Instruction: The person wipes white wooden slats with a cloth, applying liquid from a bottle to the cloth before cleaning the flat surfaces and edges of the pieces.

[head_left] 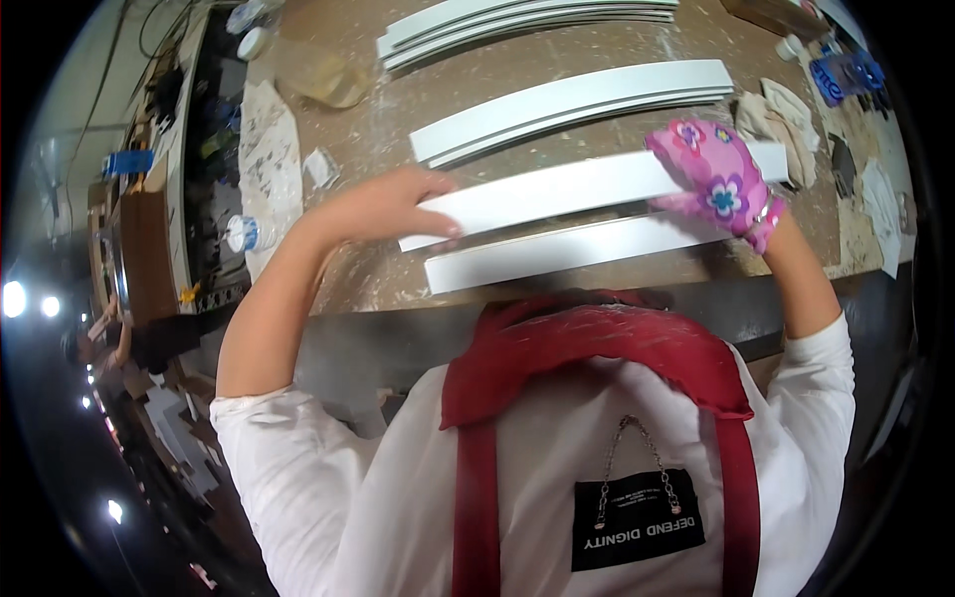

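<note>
A long white strip (557,192) lies across the brown table in front of me. My bare left hand (403,204) grips its left end, thumb on the near side and fingers on the far side. Towards the strip's right end, my right hand (718,184), in a pink flowered glove, is wrapped over it. Nearer to me and apart from it lies another white strip (577,244), close to the table's front edge. Just beyond the held strip is a small stack of white strips (577,107).
Another stack of white strips (527,28) lies at the far side. A jug of yellowish liquid (323,75) and a white-capped bottle (244,234) are at left. Crumpled cloth (781,124) and a blue bottle (846,77) stand at right. The table's front edge (398,310) runs before my apron.
</note>
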`<state>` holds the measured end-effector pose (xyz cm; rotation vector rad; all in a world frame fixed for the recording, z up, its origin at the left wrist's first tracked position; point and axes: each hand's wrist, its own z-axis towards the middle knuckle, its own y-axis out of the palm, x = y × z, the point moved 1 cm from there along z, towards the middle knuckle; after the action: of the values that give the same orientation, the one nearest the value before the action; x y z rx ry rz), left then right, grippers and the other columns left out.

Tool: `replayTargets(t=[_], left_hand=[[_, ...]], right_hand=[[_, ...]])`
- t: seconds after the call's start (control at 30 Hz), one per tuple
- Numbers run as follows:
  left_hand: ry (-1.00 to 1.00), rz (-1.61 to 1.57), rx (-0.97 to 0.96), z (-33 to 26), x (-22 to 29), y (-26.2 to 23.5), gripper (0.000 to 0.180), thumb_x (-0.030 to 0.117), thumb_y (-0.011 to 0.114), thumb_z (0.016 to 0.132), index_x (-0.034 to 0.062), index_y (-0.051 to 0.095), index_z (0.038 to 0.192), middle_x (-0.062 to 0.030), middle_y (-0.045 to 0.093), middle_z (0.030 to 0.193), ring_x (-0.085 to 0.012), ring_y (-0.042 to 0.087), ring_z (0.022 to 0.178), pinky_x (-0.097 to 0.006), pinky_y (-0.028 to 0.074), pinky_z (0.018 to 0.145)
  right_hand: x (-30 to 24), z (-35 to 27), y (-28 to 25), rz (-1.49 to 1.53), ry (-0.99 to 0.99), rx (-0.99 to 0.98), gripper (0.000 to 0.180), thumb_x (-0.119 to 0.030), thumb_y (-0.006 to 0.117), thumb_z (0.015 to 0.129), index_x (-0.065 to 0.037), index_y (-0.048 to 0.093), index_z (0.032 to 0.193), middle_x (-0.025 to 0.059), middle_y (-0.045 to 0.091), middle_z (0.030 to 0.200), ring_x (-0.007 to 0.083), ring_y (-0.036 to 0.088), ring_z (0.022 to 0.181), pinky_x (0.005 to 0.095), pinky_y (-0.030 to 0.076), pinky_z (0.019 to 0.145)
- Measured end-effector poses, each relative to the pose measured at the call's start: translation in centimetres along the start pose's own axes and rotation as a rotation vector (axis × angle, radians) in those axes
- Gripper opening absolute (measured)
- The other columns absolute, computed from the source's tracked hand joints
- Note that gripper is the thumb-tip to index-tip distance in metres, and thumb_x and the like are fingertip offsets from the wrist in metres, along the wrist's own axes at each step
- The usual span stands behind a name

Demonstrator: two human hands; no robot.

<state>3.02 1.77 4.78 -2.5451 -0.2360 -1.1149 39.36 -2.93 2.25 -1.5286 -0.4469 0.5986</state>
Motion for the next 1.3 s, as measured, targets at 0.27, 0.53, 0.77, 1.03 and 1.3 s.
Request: replayTargets(t=[0.27, 0.53, 0.77, 1.03, 1.3], left_hand=[[-0.168, -0.045, 0.301, -7.4, -4.7, 4.3, 0.031, 0.020, 0.066, 0.083, 0.0023, 0.063, 0.108, -0.0121, 0.065, 0.096, -0.0189, 0.060, 0.077, -0.030, 0.047, 0.073], [0.183, 0.451, 0.673, -3.0, -6.1, 11.8, 0.064, 0.010, 0.075, 0.071, 0.0034, 0.046, 0.127, -0.0182, 0.055, 0.117, -0.0386, 0.054, 0.107, -0.041, 0.045, 0.091], [-0.036, 0.317, 0.533, -2.6, -4.9, 11.4, 0.060, 0.014, 0.076, 0.072, 0.0036, 0.049, 0.125, -0.0194, 0.057, 0.115, -0.0377, 0.054, 0.107, -0.040, 0.045, 0.091], [-0.026, 0.052, 0.827, -3.6, -4.9, 4.8, 0.073, 0.018, 0.062, 0.080, 0.0087, 0.030, 0.145, -0.0122, 0.039, 0.144, -0.0293, 0.040, 0.129, -0.042, 0.035, 0.104], [0.107, 0.171, 0.952, 4.9, -8.3, 1.2, 0.076, 0.018, 0.077, 0.072, 0.0008, 0.040, 0.136, -0.0232, 0.048, 0.132, -0.0345, 0.049, 0.121, -0.039, 0.039, 0.101]], right_hand=[[-4.6, -0.6, 0.2, 0.233, -0.006, -0.094, 0.049, -0.047, 0.066, 0.077, -0.006, 0.057, 0.103, 0.0121, 0.058, 0.089, 0.0308, 0.059, 0.085, 0.0426, 0.047, 0.076], [-3.9, -3.6, 3.3, 0.224, -0.075, 0.011, 0.054, -0.046, 0.066, 0.075, -0.007, 0.054, 0.110, 0.0129, 0.058, 0.097, 0.0324, 0.058, 0.094, 0.0424, 0.048, 0.079], [-2.9, -4.1, 3.8, 0.255, 0.008, -0.128, 0.052, -0.043, 0.067, 0.076, -0.007, 0.051, 0.109, 0.0111, 0.059, 0.093, 0.0310, 0.061, 0.091, 0.0427, 0.049, 0.076], [14.7, -12.3, 6.1, -0.120, 0.623, 0.282, 0.078, -0.056, 0.059, 0.082, -0.009, 0.036, 0.140, 0.0224, 0.050, 0.128, 0.0349, 0.049, 0.120, 0.0436, 0.033, 0.106], [18.6, -10.4, 7.0, 0.160, 0.826, 0.405, 0.058, -0.038, 0.060, 0.087, -0.009, 0.045, 0.134, 0.0187, 0.059, 0.118, 0.0312, 0.057, 0.109, 0.0402, 0.044, 0.096]])
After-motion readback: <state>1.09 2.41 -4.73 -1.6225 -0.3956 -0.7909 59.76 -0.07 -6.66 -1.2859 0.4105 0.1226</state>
